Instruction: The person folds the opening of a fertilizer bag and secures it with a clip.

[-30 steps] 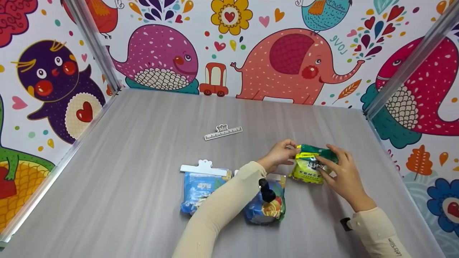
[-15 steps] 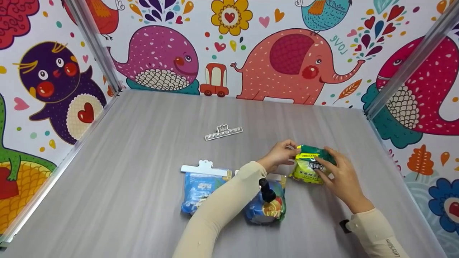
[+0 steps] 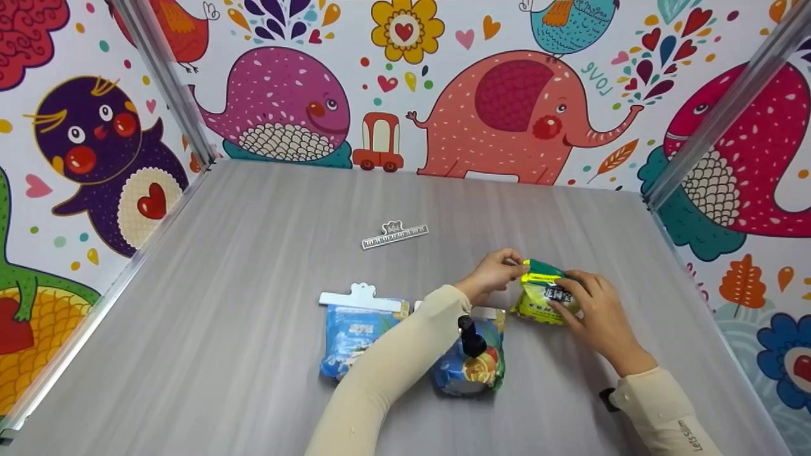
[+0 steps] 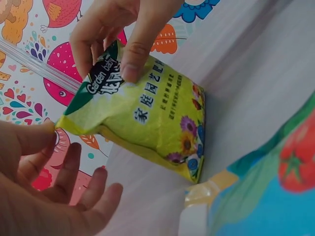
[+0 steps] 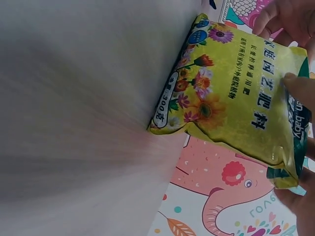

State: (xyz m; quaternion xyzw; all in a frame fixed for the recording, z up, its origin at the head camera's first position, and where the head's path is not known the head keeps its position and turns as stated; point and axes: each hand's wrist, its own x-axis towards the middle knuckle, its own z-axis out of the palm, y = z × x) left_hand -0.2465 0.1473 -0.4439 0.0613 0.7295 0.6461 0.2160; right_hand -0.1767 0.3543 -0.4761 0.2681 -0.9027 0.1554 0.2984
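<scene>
A yellow and green fertilizer bag (image 3: 538, 297) stands on the table at the right of the head view. With thumb and finger, my left hand (image 3: 497, 273) pinches its upper left corner; the other fingers stay loosely bent, as the left wrist view shows. My right hand (image 3: 605, 316) grips the bag's upper right side, thumb on the printed front and fingers behind the green top. Left of it lies a blue bag with fruit pictures (image 3: 485, 370), partly behind my left sleeve. Another blue bag (image 3: 355, 329) has a white clip (image 3: 361, 299) across its top.
A silver clip with a ruler-like bar (image 3: 396, 235) lies farther back on the grey table (image 3: 266, 253). Walls printed with cartoon animals (image 3: 500, 120) border the back and sides. Metal posts (image 3: 703, 114) stand at the rear corners.
My right hand has shifted slightly left along the fertilizer bag's upper side, and the green top looks narrower. My left hand keeps its place at the corner.
</scene>
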